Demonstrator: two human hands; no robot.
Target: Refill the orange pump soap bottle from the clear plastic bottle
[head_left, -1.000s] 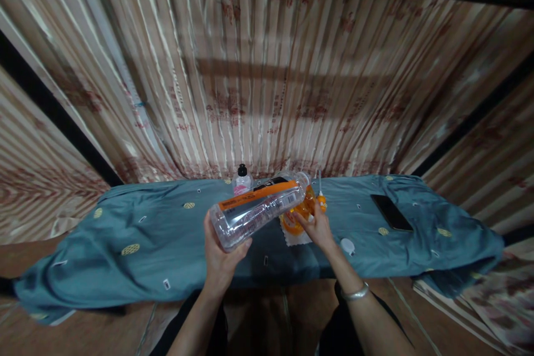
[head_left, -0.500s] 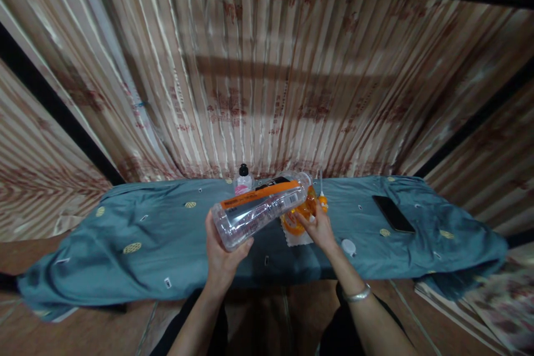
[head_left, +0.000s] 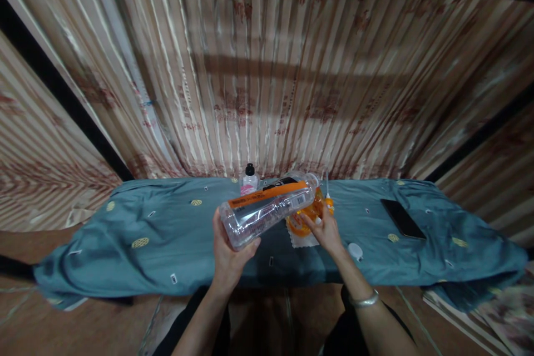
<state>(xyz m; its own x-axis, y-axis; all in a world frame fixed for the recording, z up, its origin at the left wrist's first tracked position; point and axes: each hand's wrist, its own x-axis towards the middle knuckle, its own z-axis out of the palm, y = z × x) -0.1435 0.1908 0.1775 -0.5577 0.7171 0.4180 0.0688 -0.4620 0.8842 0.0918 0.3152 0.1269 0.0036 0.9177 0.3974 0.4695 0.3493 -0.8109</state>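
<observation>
My left hand [head_left: 231, 258] is wrapped round the base end of a large clear plastic bottle [head_left: 267, 208] with an orange and black label. The bottle is tilted, its neck up and to the right, above an orange see-through bottle [head_left: 298, 225]. Fingers of my right hand [head_left: 327, 231] close on the orange bottle's side, which they partly cover. Whether liquid runs between the two, I cannot tell. Under the orange bottle lies a white cloth [head_left: 306, 242] with a wavy edge. Just behind my right hand is an orange pump top [head_left: 329, 200] with a pale thin tube.
Behind the clear bottle stands a small bottle [head_left: 249, 181] with a black cap and pink contents. A round white cap [head_left: 355, 251] lies right of my right wrist. Farther right rests a black phone [head_left: 403, 218] on the teal cloth [head_left: 167, 233]. A pleated curtain [head_left: 258, 67] hangs behind.
The whole scene has shifted slightly to the right in view. Both hands keep their hold, and the clear bottle's tilt looks about the same.
</observation>
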